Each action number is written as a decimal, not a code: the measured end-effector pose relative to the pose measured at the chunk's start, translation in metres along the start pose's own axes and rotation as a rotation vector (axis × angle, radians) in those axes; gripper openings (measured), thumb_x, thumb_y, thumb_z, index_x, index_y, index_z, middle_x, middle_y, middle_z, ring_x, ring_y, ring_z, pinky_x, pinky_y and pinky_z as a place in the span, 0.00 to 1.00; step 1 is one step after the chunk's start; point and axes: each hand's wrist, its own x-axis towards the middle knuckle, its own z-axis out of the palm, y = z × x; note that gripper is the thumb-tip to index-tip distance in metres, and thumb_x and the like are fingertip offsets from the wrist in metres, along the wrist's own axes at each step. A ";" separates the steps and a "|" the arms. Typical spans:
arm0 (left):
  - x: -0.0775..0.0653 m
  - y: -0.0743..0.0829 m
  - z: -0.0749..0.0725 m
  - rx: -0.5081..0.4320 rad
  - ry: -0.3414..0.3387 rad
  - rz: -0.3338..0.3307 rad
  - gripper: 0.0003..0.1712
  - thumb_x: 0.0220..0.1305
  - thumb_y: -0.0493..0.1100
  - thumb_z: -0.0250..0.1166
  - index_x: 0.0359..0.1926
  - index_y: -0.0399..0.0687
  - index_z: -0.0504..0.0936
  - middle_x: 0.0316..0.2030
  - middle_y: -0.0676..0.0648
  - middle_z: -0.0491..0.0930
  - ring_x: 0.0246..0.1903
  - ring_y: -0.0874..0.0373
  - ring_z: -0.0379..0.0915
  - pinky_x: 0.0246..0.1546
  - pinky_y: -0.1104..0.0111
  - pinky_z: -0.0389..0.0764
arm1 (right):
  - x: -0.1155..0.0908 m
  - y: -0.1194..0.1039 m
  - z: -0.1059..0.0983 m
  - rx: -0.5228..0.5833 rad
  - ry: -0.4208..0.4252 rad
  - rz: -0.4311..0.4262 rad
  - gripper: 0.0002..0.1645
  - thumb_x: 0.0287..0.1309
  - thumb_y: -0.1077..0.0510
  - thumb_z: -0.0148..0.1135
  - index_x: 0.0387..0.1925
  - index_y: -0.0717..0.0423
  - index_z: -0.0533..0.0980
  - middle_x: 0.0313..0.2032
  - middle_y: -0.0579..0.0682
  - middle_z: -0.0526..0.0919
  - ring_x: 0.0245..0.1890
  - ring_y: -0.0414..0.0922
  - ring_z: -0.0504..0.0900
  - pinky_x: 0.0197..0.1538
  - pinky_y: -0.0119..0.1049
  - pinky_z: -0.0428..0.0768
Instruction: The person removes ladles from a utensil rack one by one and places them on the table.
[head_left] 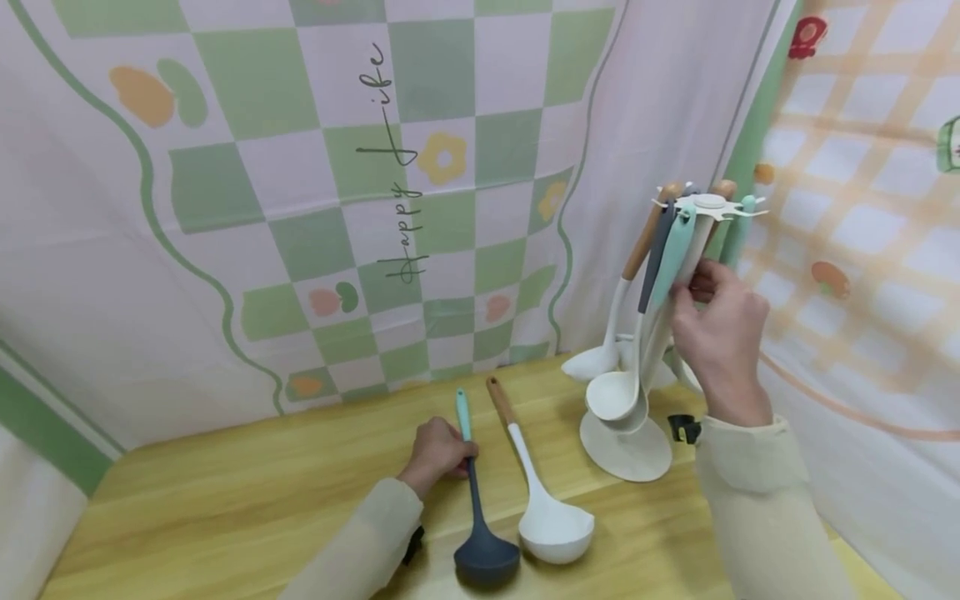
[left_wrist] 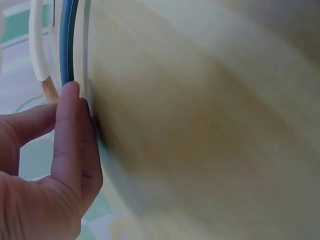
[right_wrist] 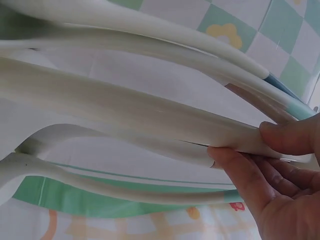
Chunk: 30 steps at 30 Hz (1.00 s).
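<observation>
My left hand (head_left: 437,454) pinches the handle of a dark ladle (head_left: 486,557) with a mint grip end, which lies on the table. In the left wrist view, the fingers of that hand (left_wrist: 70,150) are at the dark handle (left_wrist: 68,45). To its right lies a white ladle (head_left: 557,532) with a wooden grip. My right hand (head_left: 722,337) holds the pole of a white utensil stand (head_left: 626,460) below its top. The right wrist view shows thumb and fingers around the pale pole (right_wrist: 125,110). White-headed utensils with wooden, grey and mint handles (head_left: 672,258) hang around the stand.
The wooden table (head_left: 247,500) runs up to a checkered curtain (head_left: 435,75) at the back. A second patterned curtain (head_left: 862,333) hangs close on the right, beside the stand.
</observation>
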 end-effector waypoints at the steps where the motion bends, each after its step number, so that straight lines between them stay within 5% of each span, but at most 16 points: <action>1: 0.000 0.002 -0.001 0.024 0.003 0.020 0.06 0.52 0.32 0.71 0.24 0.35 0.81 0.17 0.42 0.82 0.14 0.56 0.81 0.20 0.67 0.85 | 0.000 0.001 0.000 0.003 -0.011 0.004 0.20 0.62 0.61 0.56 0.54 0.66 0.79 0.44 0.65 0.86 0.41 0.56 0.85 0.33 0.11 0.66; 5: -0.001 0.017 -0.006 0.170 0.061 0.154 0.09 0.55 0.39 0.71 0.25 0.37 0.83 0.19 0.44 0.82 0.16 0.56 0.78 0.18 0.67 0.83 | 0.001 0.003 0.000 0.019 -0.043 0.010 0.20 0.63 0.61 0.56 0.54 0.68 0.78 0.45 0.66 0.85 0.41 0.57 0.85 0.32 0.10 0.66; 8: -0.004 0.043 -0.007 0.253 0.126 0.308 0.09 0.58 0.41 0.69 0.33 0.38 0.84 0.26 0.45 0.83 0.20 0.59 0.76 0.21 0.71 0.80 | 0.000 0.004 0.000 0.021 -0.059 0.013 0.20 0.63 0.61 0.56 0.54 0.68 0.77 0.45 0.67 0.85 0.42 0.58 0.85 0.33 0.10 0.65; 13: -0.018 0.107 0.009 0.201 0.170 0.568 0.09 0.62 0.39 0.66 0.43 0.42 0.85 0.34 0.47 0.86 0.28 0.62 0.80 0.29 0.77 0.81 | -0.001 0.003 -0.001 0.014 -0.057 0.021 0.20 0.64 0.60 0.56 0.54 0.67 0.78 0.44 0.66 0.85 0.42 0.57 0.85 0.34 0.13 0.66; 18: -0.036 0.167 0.038 0.024 0.198 0.839 0.10 0.64 0.37 0.65 0.46 0.41 0.84 0.39 0.46 0.87 0.35 0.63 0.83 0.36 0.85 0.79 | -0.002 0.003 -0.002 0.021 -0.051 0.023 0.20 0.64 0.59 0.56 0.53 0.67 0.78 0.44 0.66 0.85 0.42 0.57 0.85 0.34 0.13 0.66; 21: -0.047 0.193 0.053 -0.047 0.225 0.981 0.11 0.64 0.36 0.66 0.46 0.40 0.83 0.42 0.45 0.86 0.37 0.62 0.84 0.38 0.87 0.78 | -0.003 0.003 -0.002 0.021 -0.049 0.021 0.19 0.64 0.59 0.57 0.52 0.67 0.78 0.44 0.66 0.85 0.41 0.58 0.85 0.37 0.21 0.76; 26: -0.059 0.226 0.069 -0.056 0.309 1.047 0.14 0.64 0.41 0.68 0.48 0.42 0.82 0.44 0.47 0.85 0.38 0.63 0.84 0.38 0.87 0.78 | -0.004 0.003 -0.001 0.021 -0.037 0.006 0.19 0.64 0.60 0.57 0.52 0.68 0.79 0.44 0.67 0.85 0.41 0.59 0.86 0.43 0.51 0.84; 30: -0.062 0.246 0.074 -0.015 0.358 1.009 0.17 0.64 0.46 0.68 0.50 0.43 0.80 0.44 0.49 0.84 0.36 0.65 0.81 0.34 0.89 0.76 | -0.004 0.003 -0.001 0.010 -0.018 0.000 0.19 0.63 0.60 0.57 0.51 0.69 0.79 0.43 0.67 0.85 0.40 0.59 0.86 0.43 0.53 0.84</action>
